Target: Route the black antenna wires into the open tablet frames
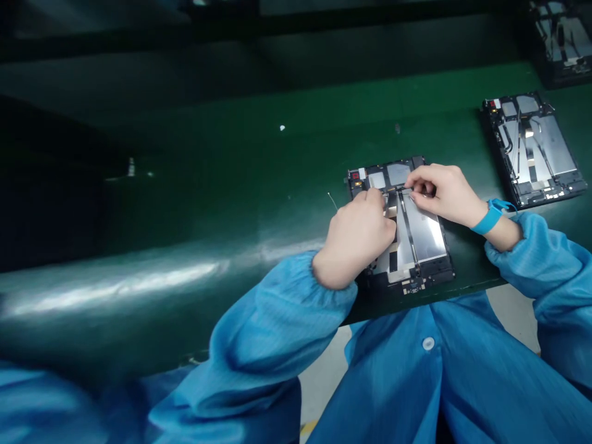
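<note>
The right hand (446, 191) has its thumb and forefinger bent close together over the upper part of an opened tablet-like device (428, 237); from here I can't tell whether those fingers pinch anything. The left hand (357, 235) curls over the device's left half, back of the hand up, its fingertips mostly hidden, so I can't see what they hold. A thin wire (332, 200) pokes out just beside it.

Between the hands, a dark strip (407, 228) runs down the device's silvery inside. The device lies flat near the front edge of a green tabletop (222, 160). A blue wristband (489, 217) circles the right wrist. Beyond it, to the right, lies a second opened device (559, 148); a third (571, 40) is cut off at the far corner.
</note>
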`<state>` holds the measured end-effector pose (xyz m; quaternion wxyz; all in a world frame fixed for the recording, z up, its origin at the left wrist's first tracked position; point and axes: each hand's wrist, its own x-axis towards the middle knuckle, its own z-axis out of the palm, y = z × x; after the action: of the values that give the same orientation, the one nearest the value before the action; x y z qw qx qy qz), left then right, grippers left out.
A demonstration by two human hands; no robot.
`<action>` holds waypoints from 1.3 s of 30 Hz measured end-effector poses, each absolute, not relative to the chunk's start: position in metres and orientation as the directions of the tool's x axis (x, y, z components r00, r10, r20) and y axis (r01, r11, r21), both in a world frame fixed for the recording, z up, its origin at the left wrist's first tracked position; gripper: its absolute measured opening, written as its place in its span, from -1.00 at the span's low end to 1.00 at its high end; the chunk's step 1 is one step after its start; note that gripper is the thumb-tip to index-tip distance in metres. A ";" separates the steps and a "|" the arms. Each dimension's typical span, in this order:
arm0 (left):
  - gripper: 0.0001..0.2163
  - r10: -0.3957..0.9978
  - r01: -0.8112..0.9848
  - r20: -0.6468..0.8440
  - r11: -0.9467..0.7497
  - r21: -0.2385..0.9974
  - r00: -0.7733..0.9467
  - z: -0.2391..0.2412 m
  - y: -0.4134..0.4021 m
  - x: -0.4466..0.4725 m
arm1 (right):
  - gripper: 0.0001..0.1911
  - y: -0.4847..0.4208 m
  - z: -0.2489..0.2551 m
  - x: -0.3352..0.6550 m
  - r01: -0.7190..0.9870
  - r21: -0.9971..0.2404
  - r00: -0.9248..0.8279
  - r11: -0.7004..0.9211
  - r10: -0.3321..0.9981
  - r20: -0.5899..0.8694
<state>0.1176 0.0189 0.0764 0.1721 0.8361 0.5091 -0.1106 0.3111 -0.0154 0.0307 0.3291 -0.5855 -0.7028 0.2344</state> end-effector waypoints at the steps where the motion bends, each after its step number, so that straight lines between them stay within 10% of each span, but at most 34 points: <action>1: -0.74 0.811 0.885 -0.357 -0.420 0.199 0.465 0.075 0.020 0.116 | -0.79 -0.016 0.028 0.312 0.638 -0.752 -0.037 0.165 0.982 0.184; 18: -0.79 0.826 0.791 -0.033 -0.527 0.310 0.563 0.079 0.033 0.125 | -0.87 -0.021 0.021 0.319 0.353 -0.935 0.231 -0.026 0.971 0.060; 28: -0.82 0.591 0.531 -0.102 -0.619 0.578 0.800 0.059 0.075 0.141 | -0.85 -0.022 0.027 0.322 0.367 -0.927 0.245 -0.075 0.969 0.019; 39: -0.81 0.599 0.583 -0.187 -0.579 0.570 0.778 0.063 0.081 0.150 | -0.81 -0.022 0.025 0.324 0.329 -0.934 0.282 -0.135 0.959 -0.039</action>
<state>0.1497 0.0809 0.0630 0.3159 0.8884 0.3328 0.0130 0.3245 -0.0221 0.0246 0.4454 -0.6654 -0.4840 0.3531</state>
